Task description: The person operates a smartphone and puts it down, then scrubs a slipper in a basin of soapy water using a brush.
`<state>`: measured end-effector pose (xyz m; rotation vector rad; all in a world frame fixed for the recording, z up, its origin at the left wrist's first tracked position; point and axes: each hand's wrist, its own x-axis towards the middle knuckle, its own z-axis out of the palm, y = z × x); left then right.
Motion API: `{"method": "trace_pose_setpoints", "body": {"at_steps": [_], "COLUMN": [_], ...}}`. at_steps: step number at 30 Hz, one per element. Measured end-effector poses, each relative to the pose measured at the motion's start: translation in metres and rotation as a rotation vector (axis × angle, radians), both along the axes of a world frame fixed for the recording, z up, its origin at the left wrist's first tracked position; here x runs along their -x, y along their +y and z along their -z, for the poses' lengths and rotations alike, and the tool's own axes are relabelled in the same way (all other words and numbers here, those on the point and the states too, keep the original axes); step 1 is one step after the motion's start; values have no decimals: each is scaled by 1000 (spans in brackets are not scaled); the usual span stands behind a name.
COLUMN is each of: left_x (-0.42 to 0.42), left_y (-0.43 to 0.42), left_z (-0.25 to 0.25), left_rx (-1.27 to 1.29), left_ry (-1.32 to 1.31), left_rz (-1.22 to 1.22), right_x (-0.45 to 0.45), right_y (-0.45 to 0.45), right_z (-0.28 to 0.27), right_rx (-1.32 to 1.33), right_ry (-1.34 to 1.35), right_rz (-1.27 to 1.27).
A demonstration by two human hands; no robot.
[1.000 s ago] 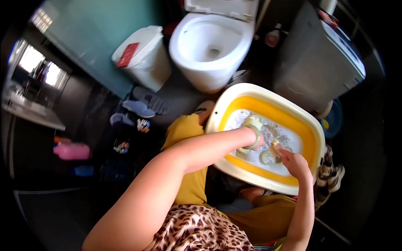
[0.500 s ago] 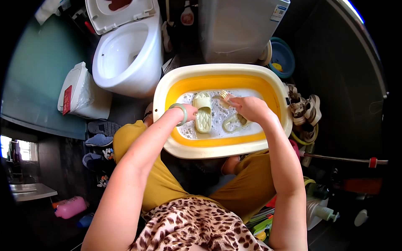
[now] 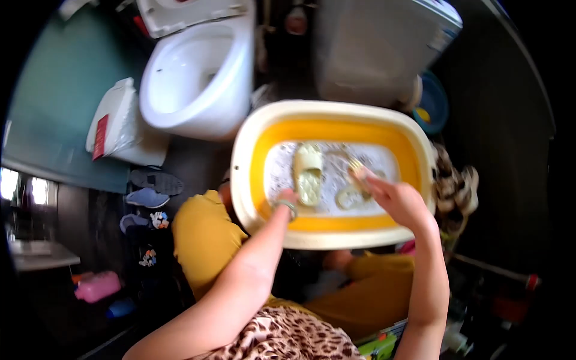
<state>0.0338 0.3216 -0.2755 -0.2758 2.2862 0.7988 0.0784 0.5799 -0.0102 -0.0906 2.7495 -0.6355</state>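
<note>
A yellow and cream basin (image 3: pixel 270 240) holds foamy water with pale green slippers in it. One slipper (image 3: pixel 309 186) lies sole down, its strap at the far end. Beside its near left edge is my left hand (image 3: pixel 287 197), wearing a bangle (image 3: pixel 285 207); its fingers are blurred, and whether they grip the slipper is unclear. My right hand (image 3: pixel 393 195) is closed on a small brush (image 3: pixel 356 167) with cream bristles, held over the right half of the basin. Below it, another slipper (image 3: pixel 353 197) sits partly under the suds.
Beyond the basin stand a toilet (image 3: pixel 189 78) and a grey bin-like box (image 3: pixel 372 60). A white trash bin (image 3: pixel 126 132) is at left, with shoes (image 3: pixel 147 198) nearby. Right of the basin are a blue bucket (image 3: pixel 435 99) and sneakers (image 3: pixel 459 189).
The view has shifted, so everything sits lower and farther right. Relative to the basin, my left hand has slid toward the slipper's near end; my right hand and the brush came nearer and rightward.
</note>
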Motion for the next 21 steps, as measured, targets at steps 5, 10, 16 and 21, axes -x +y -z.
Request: {"method": "trace_pose_setpoints", "body": {"at_steps": [5, 10, 16, 21], "left_x": [-7, -12, -12, -8], "left_y": [15, 15, 10, 29], "left_z": [9, 14, 47, 24], "left_rx": [-105, -182, 44, 79], "left_ry": [-9, -108, -182, -61], "left_rz": [-367, -600, -449, -740], "right_x": [-9, -5, 9, 52], "right_y": [-3, -27, -22, 26], "right_z": [-7, -37, -39, 25], "right_rx": [138, 140, 356, 525], "right_ry": [-32, -157, -129, -399], "right_rz": [49, 125, 91, 328]}}
